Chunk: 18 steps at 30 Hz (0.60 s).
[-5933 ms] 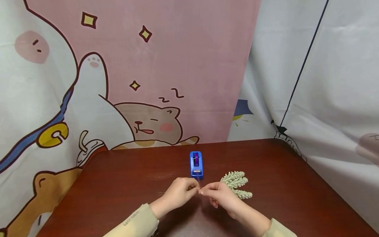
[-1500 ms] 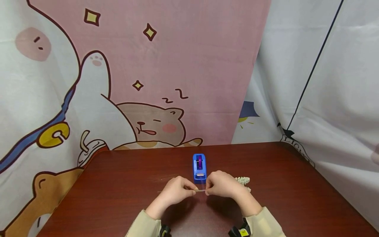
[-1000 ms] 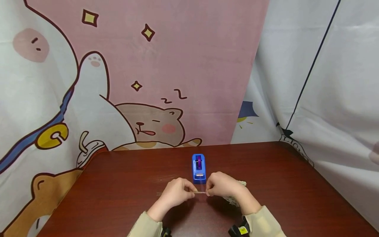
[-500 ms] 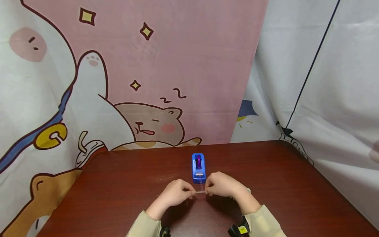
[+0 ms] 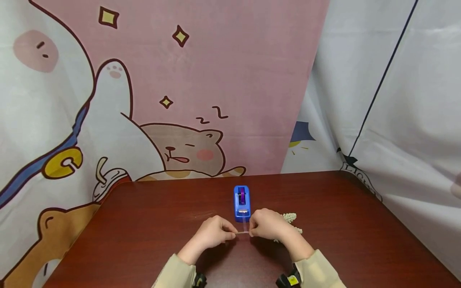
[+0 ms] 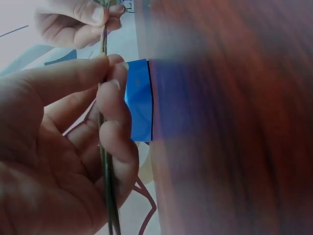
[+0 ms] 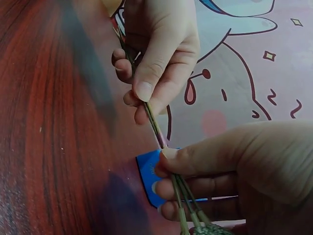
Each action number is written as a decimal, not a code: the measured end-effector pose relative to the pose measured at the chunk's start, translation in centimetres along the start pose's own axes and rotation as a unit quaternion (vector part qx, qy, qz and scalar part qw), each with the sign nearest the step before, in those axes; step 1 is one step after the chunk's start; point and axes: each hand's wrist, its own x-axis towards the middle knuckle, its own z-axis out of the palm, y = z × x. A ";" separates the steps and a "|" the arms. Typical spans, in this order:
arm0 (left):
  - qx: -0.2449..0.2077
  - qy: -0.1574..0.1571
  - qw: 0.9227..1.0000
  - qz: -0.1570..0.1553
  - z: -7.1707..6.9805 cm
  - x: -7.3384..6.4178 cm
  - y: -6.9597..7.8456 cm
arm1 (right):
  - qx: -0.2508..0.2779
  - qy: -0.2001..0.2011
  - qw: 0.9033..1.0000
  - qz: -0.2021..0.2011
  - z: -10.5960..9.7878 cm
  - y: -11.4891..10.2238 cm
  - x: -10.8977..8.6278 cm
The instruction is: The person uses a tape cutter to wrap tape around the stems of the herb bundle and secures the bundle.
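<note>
Both hands hold a small bunch of artificial flower sprigs by its thin green stems [image 7: 155, 125], stretched level between them. My left hand [image 5: 215, 231] pinches the stems between thumb and forefinger, their tail ends running along its curled fingers. Closer to the pale green flower heads [image 5: 289, 217], my right hand [image 5: 268, 224] pinches the same bunch; in the head view it partly hides those heads. A clear strip of tape [image 5: 245, 226] runs from the blue tape dispenser [image 5: 241, 214] to the stems in the gap between the hands.
The dispenser, with its purple tape roll [image 5: 242, 196], stands on the dark red-brown table [image 5: 162, 208] just beyond the hands. A cartoon-printed curtain [image 5: 252, 80] hangs behind the table, and a white one [image 5: 396, 100] is at the right.
Earliest, the fingers pinched the tape end while the sprigs lay at the right; now both hands hold the stems at the tape. Lately the flower heads turn in and out of sight behind the right hand.
</note>
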 end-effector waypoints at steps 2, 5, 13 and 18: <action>-0.001 -0.006 1.000 0.002 0.1 0.1 -0.1 | -0.006 0.006 1.000 0.001 0.0 0.0 0.0; 0.012 -0.018 1.000 0.014 0.2 0.2 -0.3 | -0.015 0.008 1.000 0.007 0.1 -0.1 0.0; 0.036 0.000 0.999 0.023 0.1 0.3 -0.3 | -0.008 0.007 1.000 0.010 -0.1 -0.6 0.0; 0.010 0.020 1.000 0.001 0.1 0.1 0.0 | -0.007 0.003 1.000 0.019 -0.2 -0.9 0.0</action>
